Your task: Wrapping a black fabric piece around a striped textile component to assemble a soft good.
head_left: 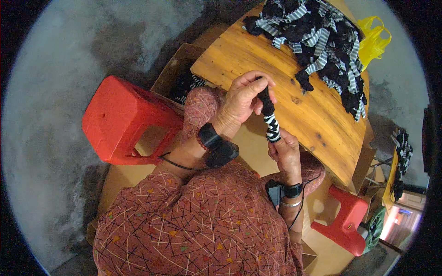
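Note:
Between my two hands stretches a narrow black-and-white knitted piece, sock-like (272, 125), with a plain black upper end and a patterned lower part. My left hand (240, 99) pinches the black end between thumb and fingers. Lower and to the right, my right hand (286, 151) is closed on the patterned end. The piece hangs in the air above my lap, just in front of the near edge of the wooden table (239, 57). On the table's far right part lies a tangled heap of striped and black knitted pieces (317, 43).
A red plastic stool (113, 122) stands at left, another red stool (347, 223) at lower right. Beneath the table's left end, an open cardboard box (177, 60) holds more knitted pieces. A yellow plastic bag (374, 41) hangs beyond the heap. More knitwear (403, 152) lies at far right.

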Motion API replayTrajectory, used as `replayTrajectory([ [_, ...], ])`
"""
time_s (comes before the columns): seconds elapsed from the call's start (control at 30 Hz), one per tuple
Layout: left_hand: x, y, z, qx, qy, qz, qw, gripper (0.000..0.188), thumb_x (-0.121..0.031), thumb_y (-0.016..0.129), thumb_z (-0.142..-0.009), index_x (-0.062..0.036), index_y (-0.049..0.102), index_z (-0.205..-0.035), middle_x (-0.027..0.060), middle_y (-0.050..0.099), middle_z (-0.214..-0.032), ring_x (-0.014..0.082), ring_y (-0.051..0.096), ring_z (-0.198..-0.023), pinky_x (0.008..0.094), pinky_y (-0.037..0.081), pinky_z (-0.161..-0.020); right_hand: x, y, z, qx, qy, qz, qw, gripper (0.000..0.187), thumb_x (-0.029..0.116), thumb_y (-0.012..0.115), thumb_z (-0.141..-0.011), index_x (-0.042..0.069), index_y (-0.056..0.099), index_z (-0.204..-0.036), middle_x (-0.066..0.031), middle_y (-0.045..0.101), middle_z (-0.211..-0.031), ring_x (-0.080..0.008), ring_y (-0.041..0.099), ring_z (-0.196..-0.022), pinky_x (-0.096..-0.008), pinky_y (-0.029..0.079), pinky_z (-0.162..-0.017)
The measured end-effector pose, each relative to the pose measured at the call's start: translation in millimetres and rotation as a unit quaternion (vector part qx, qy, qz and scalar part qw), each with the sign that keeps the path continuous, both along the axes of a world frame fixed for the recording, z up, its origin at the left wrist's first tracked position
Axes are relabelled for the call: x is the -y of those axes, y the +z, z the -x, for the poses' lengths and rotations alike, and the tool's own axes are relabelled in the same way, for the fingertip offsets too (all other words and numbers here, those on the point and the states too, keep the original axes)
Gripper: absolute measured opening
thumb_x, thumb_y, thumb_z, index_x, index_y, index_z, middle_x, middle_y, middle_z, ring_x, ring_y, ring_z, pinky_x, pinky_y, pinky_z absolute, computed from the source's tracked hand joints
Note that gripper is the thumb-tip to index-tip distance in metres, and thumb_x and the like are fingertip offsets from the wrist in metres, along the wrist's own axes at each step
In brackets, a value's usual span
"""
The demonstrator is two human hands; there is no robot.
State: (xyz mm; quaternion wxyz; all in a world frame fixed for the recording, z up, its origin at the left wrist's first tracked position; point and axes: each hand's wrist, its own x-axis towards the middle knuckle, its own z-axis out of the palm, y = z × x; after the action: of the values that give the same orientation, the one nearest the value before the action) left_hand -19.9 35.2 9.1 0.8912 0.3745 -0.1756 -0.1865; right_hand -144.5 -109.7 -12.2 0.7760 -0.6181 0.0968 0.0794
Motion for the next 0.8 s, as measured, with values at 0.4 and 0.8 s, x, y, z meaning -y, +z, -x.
replayTrajectory([
  [0.4,27.0,-5.3,22.0,-0.05,0.092,0.02,0.994,0.026,-0.03,0.054,-0.087,-0.0041,0.055,-0.09,0.0071,0.059,-0.068,0.011,0.055,-0.053,0.0198,0.041,-0.044,-19.9,-10.1,1.9,0.012,-0.024,-0.142,0.99,0.017,0.019,0.049,-0.09,0.004,0.057,-0.084,0.0019,0.041,-0.052,-0.0048,0.033,-0.042,-0.0196,0.026,-0.039],
  [0.8,-4.3,12.3,-4.1,0.001,-0.063,-0.055,0.997,0.023,-0.023,0.057,-0.085,-0.0016,0.057,-0.095,0.0122,0.063,-0.072,0.0085,0.048,-0.041,0.0167,0.037,-0.038,-2.2,4.0,-9.7,-0.006,-0.009,-0.046,0.999,0.022,0.021,0.05,-0.09,0.001,0.057,-0.087,0.0017,0.042,-0.051,-0.0063,0.032,-0.038,-0.0207,0.025,-0.036],
])
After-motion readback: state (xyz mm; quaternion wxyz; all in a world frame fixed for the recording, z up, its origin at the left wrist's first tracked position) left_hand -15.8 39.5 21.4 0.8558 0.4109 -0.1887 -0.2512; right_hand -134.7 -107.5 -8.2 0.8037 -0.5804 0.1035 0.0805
